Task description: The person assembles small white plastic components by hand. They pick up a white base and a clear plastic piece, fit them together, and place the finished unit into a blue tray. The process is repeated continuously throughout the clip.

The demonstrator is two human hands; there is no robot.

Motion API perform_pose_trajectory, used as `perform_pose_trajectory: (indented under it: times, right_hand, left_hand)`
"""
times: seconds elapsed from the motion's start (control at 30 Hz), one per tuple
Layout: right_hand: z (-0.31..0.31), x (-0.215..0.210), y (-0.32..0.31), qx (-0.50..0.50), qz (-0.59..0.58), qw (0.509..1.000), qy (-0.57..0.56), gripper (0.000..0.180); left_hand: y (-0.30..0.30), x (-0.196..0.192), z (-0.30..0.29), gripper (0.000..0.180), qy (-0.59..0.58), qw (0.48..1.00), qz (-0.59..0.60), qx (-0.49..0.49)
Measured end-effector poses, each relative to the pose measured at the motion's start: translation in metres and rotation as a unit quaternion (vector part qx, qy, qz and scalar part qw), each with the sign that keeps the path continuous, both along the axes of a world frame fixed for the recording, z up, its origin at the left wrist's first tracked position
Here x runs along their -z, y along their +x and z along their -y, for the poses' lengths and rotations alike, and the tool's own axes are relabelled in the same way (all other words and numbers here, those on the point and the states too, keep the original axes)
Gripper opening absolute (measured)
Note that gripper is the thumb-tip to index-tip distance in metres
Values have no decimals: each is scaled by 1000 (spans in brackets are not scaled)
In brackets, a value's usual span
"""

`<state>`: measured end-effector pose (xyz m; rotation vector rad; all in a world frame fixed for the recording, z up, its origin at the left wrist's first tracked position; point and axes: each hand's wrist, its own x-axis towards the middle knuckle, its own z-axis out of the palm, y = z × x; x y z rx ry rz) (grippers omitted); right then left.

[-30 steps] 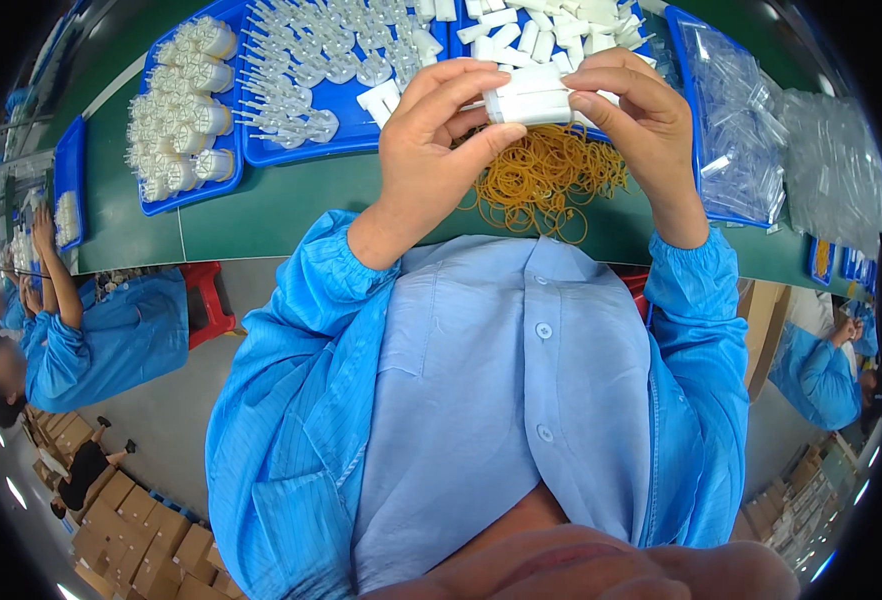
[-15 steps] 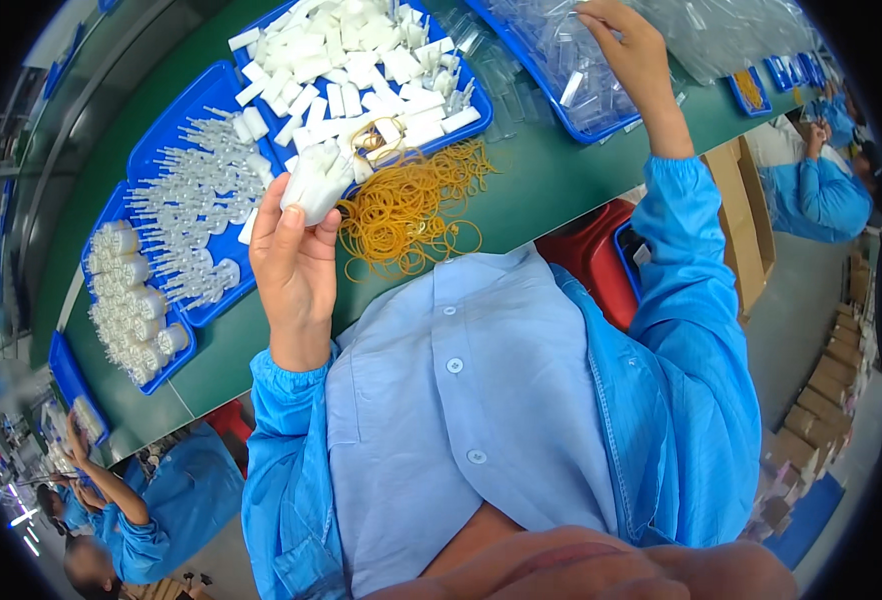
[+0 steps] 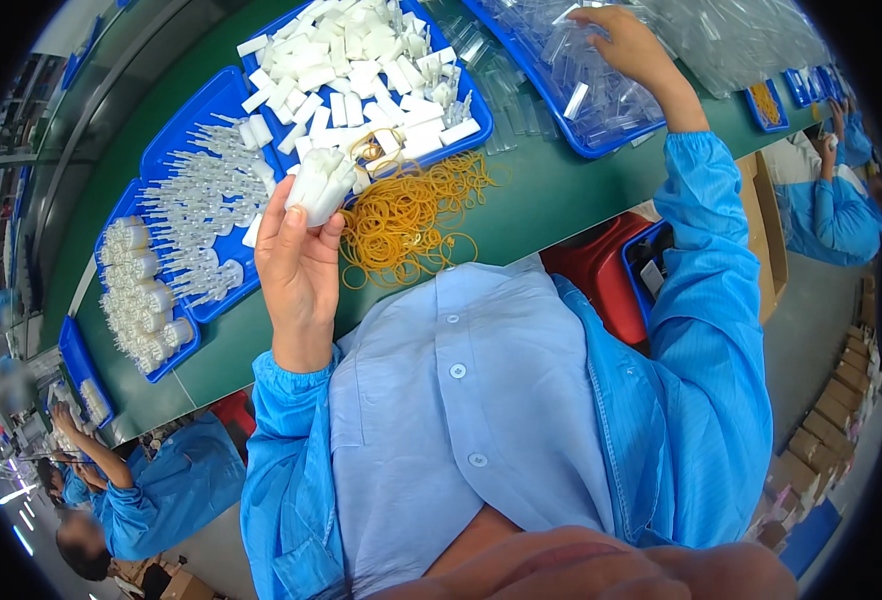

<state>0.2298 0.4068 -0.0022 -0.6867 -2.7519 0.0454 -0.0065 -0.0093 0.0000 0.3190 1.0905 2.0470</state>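
The left hand [image 3: 299,268] is raised over the near edge of the green counter [image 3: 551,195], palm toward the camera. Its grip is closed around a small bundle of white plastic pieces [image 3: 319,183]: the bundle sticks out of the fingertips toward 1 o'clock, with the thumb pressing it from the right and the fingers behind it on the left. Just to the right of the bundle, at about 3 o'clock from the grip, a loose heap of yellow rubber bands [image 3: 413,213] lies on the counter, apart from the hand.

At 12 o'clock from the bundle sits a blue tray of white plastic blocks [image 3: 356,70]. At 9 o'clock is another blue tray holding clear slender parts [image 3: 201,190].

The right hand [image 3: 629,45] is stretched far out toward 1 o'clock, reaching into a blue tray of clear plastic bags [image 3: 571,70]. Its fingers curl down among the bags, but whether the grip has closed on one cannot be told. It lies well apart from the bundle.

At the lower left, a person in a blue coat [image 3: 161,490] works at another bench.
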Motion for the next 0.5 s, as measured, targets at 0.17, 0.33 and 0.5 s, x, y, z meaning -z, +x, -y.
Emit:
perform_pose_trajectory:
  times: [0.17,0.33,0.5]
  right_hand:
    - [3,-17,-2,-23,4,1000,-2,31]
    - [30,-30,-10,59,-122,988,-74,27]
    - [130,-33,-54,-75,-319,746,-580,23]
  left_hand:
    - [-2,2,0,44,10,1000,5,-4]
    - [-7,5,-1,40,-1,1000,-9,-11]
    - [0,3,-2,33,13,998,-65,-22]
